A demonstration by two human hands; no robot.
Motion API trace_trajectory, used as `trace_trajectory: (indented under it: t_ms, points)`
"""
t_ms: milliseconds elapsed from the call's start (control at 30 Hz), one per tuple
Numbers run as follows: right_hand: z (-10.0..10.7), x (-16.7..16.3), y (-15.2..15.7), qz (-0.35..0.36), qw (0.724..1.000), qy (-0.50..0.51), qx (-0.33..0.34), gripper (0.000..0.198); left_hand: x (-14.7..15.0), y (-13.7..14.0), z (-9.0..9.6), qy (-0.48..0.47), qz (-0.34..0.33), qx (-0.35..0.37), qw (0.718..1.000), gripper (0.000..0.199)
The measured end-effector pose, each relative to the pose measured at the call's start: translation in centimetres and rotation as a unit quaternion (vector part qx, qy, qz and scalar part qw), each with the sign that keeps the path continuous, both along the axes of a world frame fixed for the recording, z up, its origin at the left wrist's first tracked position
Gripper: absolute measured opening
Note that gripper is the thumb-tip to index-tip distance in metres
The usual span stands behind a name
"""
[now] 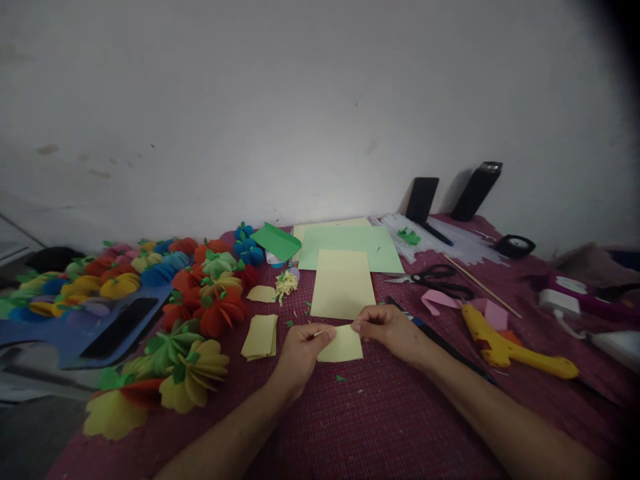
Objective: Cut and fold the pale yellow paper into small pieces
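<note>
Left hand point(300, 351) and right hand point(389, 331) hold small paper point(343, 348) by its far edge, fingers clamped on it; paper stack point(260, 337) near left hand; larger sheet point(343, 283) beyond.

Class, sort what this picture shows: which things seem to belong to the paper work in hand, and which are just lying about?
Likely part of the job:
- small yellow paper, in the left hand and right hand
- yellow paper stack
- larger yellow sheet
- scissors, perhaps

Probably just lying about:
- dark bottle
- dark phone-like slab
- white adapter
</note>
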State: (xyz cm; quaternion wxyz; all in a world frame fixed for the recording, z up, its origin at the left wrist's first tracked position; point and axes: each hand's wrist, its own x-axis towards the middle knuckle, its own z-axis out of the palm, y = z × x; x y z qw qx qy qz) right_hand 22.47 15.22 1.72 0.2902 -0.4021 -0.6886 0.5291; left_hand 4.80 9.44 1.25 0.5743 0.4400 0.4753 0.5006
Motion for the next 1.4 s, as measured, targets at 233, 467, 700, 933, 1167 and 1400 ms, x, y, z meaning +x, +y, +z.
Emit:
trace_trajectory:
  t_ms: [233,467,700,933,1167,1400]
  points:
    - [0.9,-0.1,0.0,-0.001,0.998,0.054,-0.021,0.02,-0.4,0.1,-0.4,-0.025,0.012,-0.011,1.0,0.022]
    - [-0.4,-1.2,-0.8,0.007,1.0,-0.008,0.024,0.022,0.3,-0.1,-0.3,-0.021,-0.014,-0.012,1.0,0.024]
    - [-0.5,-1.2,-0.9,0.013,1.0,0.006,0.027,0.018,0.3,0.0,-0.6,0.008,-0.014,-0.049,0.999,0.026]
    - [-0.4,-1.0,-0.7,0.01,1.0,0.004,0.022,0.018,0.0,0.4,-0.6,0.032,-0.048,-0.026,0.998,0.032]
    - [0.3,0.1,0.2,-0.025,0.998,0.045,-0.02,0.017,-1.1,0.9,0.5,0.056,-0.027,-0.006,0.998,0.028]
    - [1.0,0.8,0.9,-0.084,0.987,0.124,-0.056,0.02,-1.4,0.7,1.0,0.029,0.003,-0.081,0.996,0.038]
